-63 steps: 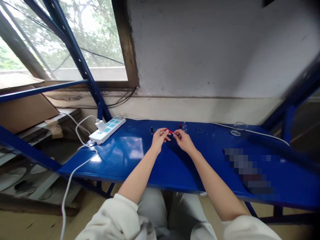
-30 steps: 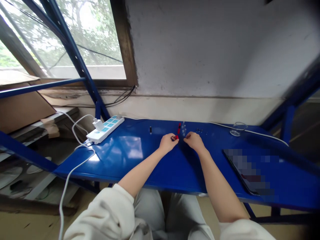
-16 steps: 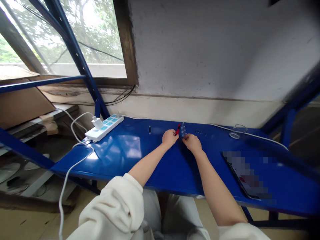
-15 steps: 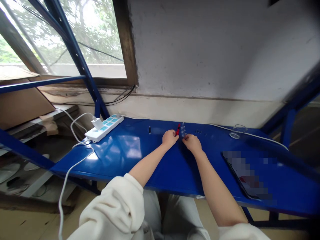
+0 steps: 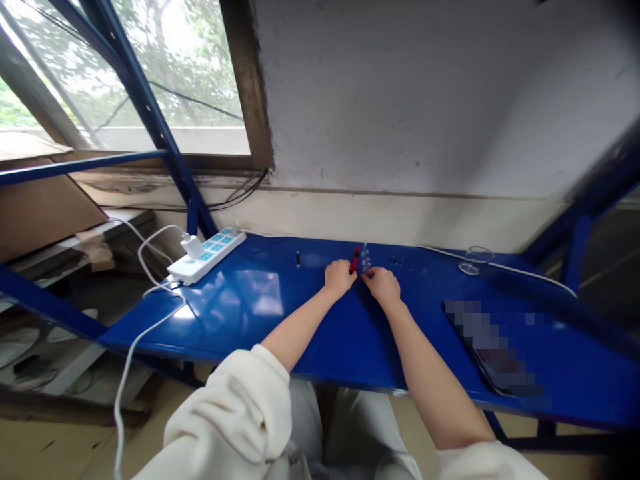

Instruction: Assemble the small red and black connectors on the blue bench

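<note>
My left hand [image 5: 340,277] is closed around a slim red stick-like tool with a dark band [image 5: 356,256], which points up and away toward the wall. Just right of it, several small clear round pieces [image 5: 365,257] stand in a short row on the blue table [image 5: 305,340]. At the near end of that row my right hand [image 5: 383,285] has its fingertips pinched together. Whatever is between them is too small to make out. A short black-and-clear cylinder [image 5: 298,259] stands to the left of my hands.
Several tiny dark bits [image 5: 397,262] lie right of my right hand. Farther right is a clear round container [image 5: 469,269] beside a white cable. A dark flat device [image 5: 493,353], partly blurred, lies near the front edge. A white power strip [image 5: 207,256] sits at left.
My right hand has shifted very slightly left, closer to the clear pieces. My left hand keeps its hold on the red tool. The camera view has moved a little.
</note>
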The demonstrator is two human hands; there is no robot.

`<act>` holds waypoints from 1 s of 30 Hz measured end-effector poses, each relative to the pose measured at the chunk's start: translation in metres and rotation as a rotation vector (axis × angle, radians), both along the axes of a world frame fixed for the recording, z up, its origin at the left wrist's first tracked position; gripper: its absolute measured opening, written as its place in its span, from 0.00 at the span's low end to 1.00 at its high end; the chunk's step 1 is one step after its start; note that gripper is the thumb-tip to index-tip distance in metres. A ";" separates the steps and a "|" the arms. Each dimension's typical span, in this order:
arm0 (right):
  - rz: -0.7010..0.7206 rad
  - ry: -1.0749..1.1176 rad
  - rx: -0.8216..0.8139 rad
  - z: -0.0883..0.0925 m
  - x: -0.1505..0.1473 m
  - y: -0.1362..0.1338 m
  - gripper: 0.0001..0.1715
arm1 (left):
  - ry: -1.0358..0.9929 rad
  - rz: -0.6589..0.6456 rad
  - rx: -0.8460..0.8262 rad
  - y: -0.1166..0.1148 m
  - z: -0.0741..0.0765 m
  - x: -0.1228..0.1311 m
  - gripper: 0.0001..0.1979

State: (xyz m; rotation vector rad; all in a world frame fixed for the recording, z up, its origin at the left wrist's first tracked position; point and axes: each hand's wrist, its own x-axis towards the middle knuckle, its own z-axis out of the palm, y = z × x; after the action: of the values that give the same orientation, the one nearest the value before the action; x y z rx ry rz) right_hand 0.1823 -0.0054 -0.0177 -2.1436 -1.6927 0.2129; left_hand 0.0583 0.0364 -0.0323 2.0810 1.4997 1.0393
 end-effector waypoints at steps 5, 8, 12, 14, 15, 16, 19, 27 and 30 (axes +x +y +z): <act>0.000 -0.005 0.016 -0.001 0.000 0.001 0.15 | 0.018 -0.021 0.058 -0.002 0.002 -0.001 0.07; -0.005 -0.007 0.004 0.001 -0.001 0.000 0.15 | 0.050 -0.040 0.082 -0.005 0.007 -0.007 0.09; -0.014 -0.005 -0.031 0.004 -0.002 -0.001 0.15 | 0.022 -0.095 0.116 -0.014 0.015 -0.024 0.08; -0.013 0.000 -0.051 0.007 -0.003 -0.002 0.16 | -0.030 -0.087 0.160 -0.021 0.018 -0.035 0.11; -0.012 -0.001 -0.063 0.008 -0.003 -0.003 0.17 | -0.060 -0.072 0.172 -0.025 0.019 -0.040 0.13; -0.010 -0.004 -0.076 0.009 -0.002 -0.004 0.17 | -0.084 -0.054 0.171 -0.028 0.020 -0.046 0.15; -0.006 -0.042 -0.107 0.013 -0.001 -0.007 0.17 | -0.158 0.021 0.130 -0.032 0.023 -0.064 0.17; 0.182 -0.078 0.041 0.022 -0.017 -0.018 0.11 | -0.018 0.399 0.107 -0.025 0.039 -0.104 0.23; 0.403 -0.019 0.122 0.024 -0.028 -0.022 0.12 | 0.240 0.421 0.054 -0.024 0.037 -0.107 0.24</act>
State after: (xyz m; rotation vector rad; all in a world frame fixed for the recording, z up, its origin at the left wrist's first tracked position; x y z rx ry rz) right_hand 0.1540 -0.0273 0.0067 -1.7064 -2.0789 0.1953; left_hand -0.0484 0.0128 0.0046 2.0311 2.1177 1.0017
